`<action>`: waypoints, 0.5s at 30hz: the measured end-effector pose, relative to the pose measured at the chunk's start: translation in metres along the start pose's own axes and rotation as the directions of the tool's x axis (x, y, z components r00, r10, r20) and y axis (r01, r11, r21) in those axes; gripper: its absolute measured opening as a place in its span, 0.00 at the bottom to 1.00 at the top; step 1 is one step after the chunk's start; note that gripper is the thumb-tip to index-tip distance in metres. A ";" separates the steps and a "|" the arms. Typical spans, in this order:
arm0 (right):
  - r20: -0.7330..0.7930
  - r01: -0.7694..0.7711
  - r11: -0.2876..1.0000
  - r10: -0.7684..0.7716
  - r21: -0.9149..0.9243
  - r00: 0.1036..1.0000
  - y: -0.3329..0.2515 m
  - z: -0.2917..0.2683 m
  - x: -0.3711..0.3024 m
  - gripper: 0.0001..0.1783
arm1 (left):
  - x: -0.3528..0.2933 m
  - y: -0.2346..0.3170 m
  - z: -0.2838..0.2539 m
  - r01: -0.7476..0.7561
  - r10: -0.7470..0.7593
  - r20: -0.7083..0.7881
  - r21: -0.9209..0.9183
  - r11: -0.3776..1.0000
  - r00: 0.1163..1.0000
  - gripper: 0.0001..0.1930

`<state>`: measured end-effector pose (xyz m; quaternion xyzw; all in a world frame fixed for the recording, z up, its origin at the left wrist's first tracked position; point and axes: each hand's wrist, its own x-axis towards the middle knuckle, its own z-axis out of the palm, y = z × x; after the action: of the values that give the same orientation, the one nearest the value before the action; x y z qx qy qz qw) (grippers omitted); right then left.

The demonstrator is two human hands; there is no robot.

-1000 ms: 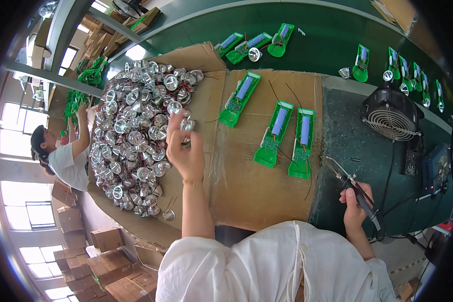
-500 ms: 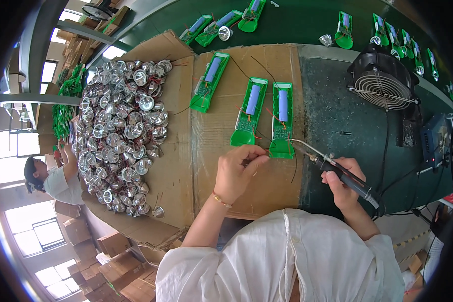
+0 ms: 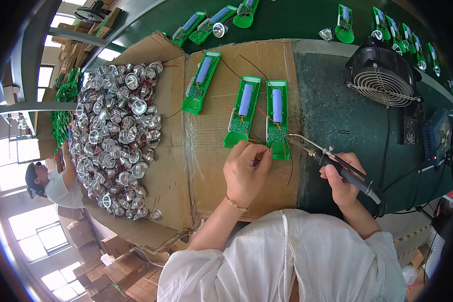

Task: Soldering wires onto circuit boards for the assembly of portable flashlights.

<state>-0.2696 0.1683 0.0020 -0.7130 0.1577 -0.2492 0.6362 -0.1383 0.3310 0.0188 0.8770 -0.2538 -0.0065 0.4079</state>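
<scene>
My right hand (image 3: 343, 180) grips a soldering iron (image 3: 348, 177) with a thin metal tube along it. Its bent tip meets the right side of the circuit board (image 3: 277, 134) in the rightmost green housing (image 3: 282, 151). A blue cylindrical battery (image 3: 277, 105) lies in that housing, above the board. My left hand (image 3: 246, 168) is closed in a pinch at the housing's lower left corner, apparently on a thin wire whose end the fingers hide. Just left lies a second green housing (image 3: 235, 139) with its own battery and wires, and farther left a third (image 3: 192, 103).
Silvery reflector cups (image 3: 118, 136) with wires are heaped on cardboard (image 3: 171, 151) at left. A black fan (image 3: 383, 78) with a wire grille stands right. More green housings (image 3: 345, 34) line the far shelf. A blue powered box (image 3: 434, 141) sits far right. Another person (image 3: 60, 186) is at left.
My left fingertips have moved right, onto the housing's lower left corner. The iron's tip has shifted slightly up along the board. The whole view has moved a little.
</scene>
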 end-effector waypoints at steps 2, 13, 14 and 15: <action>-0.009 -0.012 1.000 0.012 0.016 1.000 -0.001 0.002 0.001 0.09 | 0.001 0.000 0.003 -0.023 0.021 0.027 0.051 0.998 0.999 0.03; -0.036 -0.240 0.952 0.251 0.192 0.967 -0.002 0.017 0.007 0.10 | 0.011 0.000 0.007 0.048 -0.051 0.117 0.026 0.999 0.992 0.04; -0.040 -0.249 0.949 0.261 0.192 0.964 -0.002 0.017 0.007 0.10 | 0.012 0.001 0.006 0.126 -0.116 0.165 -0.049 0.991 0.980 0.04; -0.039 -0.254 0.948 0.266 0.194 0.963 -0.002 0.017 0.007 0.10 | 0.013 0.001 0.005 0.129 -0.120 0.168 -0.047 0.990 0.979 0.04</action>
<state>-0.2547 0.1791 0.0036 -0.6146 0.2467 -0.1997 0.7221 -0.1289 0.3208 0.0185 0.8755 -0.2309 -0.1117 0.4095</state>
